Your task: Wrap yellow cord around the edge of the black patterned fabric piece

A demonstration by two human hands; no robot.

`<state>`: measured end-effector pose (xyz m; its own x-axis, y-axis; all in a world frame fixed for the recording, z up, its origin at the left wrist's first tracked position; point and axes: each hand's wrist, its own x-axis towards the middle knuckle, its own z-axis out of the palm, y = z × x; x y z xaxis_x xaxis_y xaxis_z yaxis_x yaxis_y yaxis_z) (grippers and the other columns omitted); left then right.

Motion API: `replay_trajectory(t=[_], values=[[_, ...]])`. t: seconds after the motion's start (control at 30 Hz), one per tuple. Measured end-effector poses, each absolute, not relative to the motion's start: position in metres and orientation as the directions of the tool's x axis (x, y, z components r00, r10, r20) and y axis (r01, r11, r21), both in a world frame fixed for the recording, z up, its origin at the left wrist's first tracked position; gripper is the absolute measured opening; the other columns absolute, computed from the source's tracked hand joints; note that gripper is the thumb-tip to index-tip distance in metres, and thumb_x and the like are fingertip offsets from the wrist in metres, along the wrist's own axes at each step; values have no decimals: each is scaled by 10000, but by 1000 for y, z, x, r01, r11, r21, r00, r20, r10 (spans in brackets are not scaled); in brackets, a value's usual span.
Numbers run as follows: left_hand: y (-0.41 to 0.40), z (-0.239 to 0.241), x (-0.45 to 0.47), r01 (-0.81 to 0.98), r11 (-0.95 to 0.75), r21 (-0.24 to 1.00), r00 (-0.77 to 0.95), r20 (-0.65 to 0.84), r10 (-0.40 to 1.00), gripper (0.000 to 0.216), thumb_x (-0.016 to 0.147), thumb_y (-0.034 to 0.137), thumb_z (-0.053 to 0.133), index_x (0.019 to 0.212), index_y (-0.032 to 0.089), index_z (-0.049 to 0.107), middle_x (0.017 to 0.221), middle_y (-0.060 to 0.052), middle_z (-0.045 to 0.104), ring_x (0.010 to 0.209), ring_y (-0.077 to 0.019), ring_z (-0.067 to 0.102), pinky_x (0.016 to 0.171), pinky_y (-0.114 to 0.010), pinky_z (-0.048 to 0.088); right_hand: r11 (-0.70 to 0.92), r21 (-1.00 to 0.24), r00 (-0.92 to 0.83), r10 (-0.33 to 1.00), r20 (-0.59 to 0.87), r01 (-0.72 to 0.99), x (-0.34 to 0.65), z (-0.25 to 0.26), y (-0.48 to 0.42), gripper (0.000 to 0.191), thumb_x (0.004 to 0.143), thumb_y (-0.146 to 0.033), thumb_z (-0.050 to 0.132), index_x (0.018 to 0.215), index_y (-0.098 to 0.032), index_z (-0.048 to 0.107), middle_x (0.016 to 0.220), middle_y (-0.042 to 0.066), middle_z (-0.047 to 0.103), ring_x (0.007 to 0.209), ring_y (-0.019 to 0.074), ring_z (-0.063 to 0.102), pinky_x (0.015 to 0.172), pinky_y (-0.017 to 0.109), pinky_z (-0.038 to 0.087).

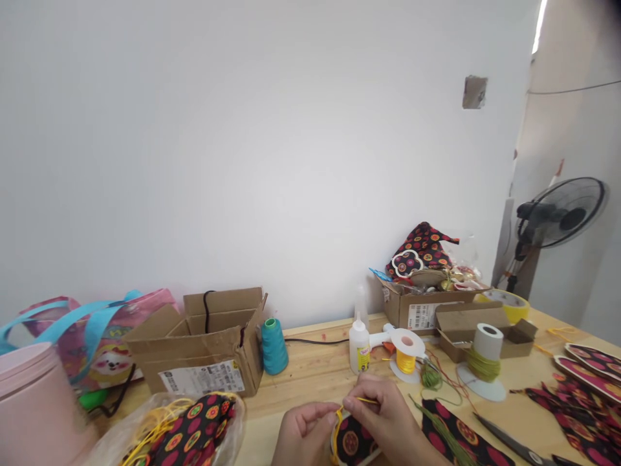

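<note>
At the bottom edge my left hand [306, 432] and my right hand [388, 417] meet over a small black fabric piece with orange and pink dots [350, 443]. A yellow cord [359, 401] runs along its edge. My right fingers pinch the cord above the piece. The fingers of my left hand curl against the piece's left side. A spool of yellow cord [406, 357] stands just behind my right hand, beside a white glue bottle [359, 344].
An open cardboard box [208, 343] and a teal thread cone [274, 345] stand on the wooden table [310, 375]. A green cord spool [485, 359], another box of fabric [422, 304], scissors [509, 441], cut patterned pieces [589, 388], a pink bag [97, 336] and a fan [557, 217] are around.
</note>
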<state>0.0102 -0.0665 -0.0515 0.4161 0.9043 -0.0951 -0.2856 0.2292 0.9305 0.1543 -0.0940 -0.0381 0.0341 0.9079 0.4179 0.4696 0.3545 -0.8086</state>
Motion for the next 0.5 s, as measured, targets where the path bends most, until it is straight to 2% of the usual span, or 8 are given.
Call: replay_trajectory(t=[0.3, 0.5], values=[[-62, -58, 11, -222, 165, 961, 433, -54, 900, 254, 499, 306, 708, 640, 95, 693, 535, -67, 682, 567, -203, 601, 624, -342, 451, 378, -806, 13, 903, 430, 455, 154, -39, -96, 231, 728, -271, 521, 563, -143, 619, 549, 5, 493, 552, 122, 483, 505, 207, 358], [-66, -52, 11, -170, 114, 979, 390, -39, 920, 270, 490, 329, 706, 614, 90, 690, 492, -62, 675, 512, -190, 597, 538, -292, 451, 349, -800, 68, 899, 433, 488, 155, -39, -94, 234, 723, -254, 518, 540, -137, 604, 535, 0, 482, 539, 122, 474, 493, 212, 340]])
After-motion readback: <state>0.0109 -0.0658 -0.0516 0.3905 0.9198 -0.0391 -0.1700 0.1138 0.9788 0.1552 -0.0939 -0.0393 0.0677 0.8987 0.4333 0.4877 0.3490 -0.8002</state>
